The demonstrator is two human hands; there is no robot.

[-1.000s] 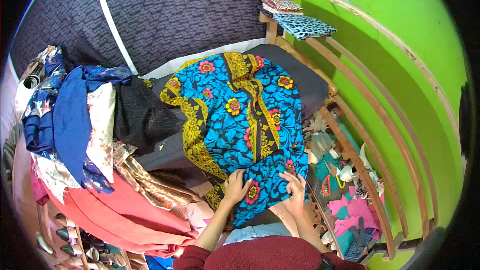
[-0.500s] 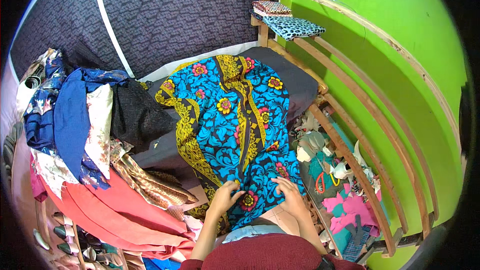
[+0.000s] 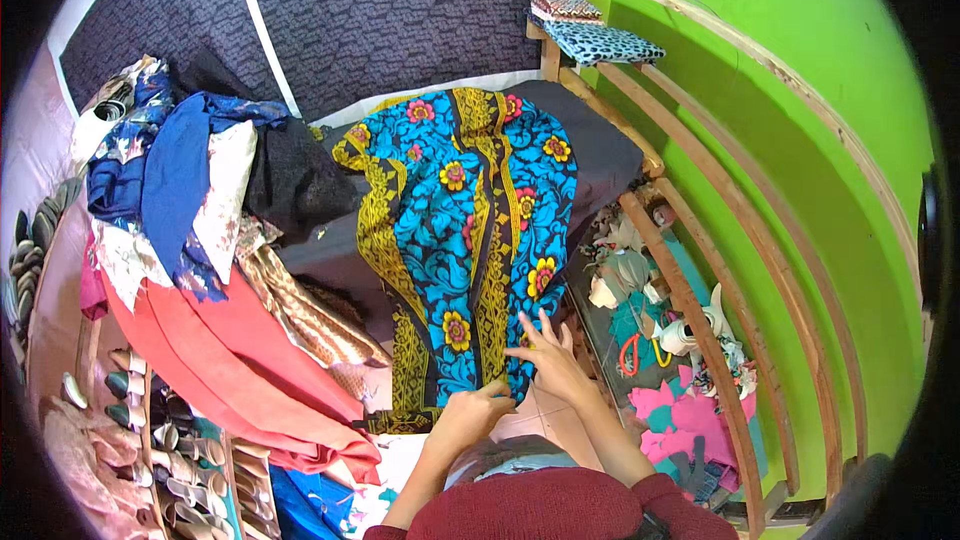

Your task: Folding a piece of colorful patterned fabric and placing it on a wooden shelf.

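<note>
Moved since the earlier frame: right hand (image 3: 553,360), shifted inward; blue floral cloth (image 3: 440,230), its lower end drawn narrower between the hands. I log from my remote feed: cloth, one length, yellow-bordered, centre of the frame, laid on a dark cover (image 3: 608,155), lower end at lower centre. Left hand (image 3: 473,415): fingers curled in at the cloth's lower edge; pinch hidden, so I cannot tell its grip. Right hand: open, fingers spread, apparently against the cloth's right edge, clutching nothing that I can see. Hazards, my judgement: border strip skewing, if the two hands pull unevenly; wavy creases setting along the left border, if left unsmoothed; right edge slipping toward the scrap pile (image 3: 625,325), right of centre, through light contact.
</note>
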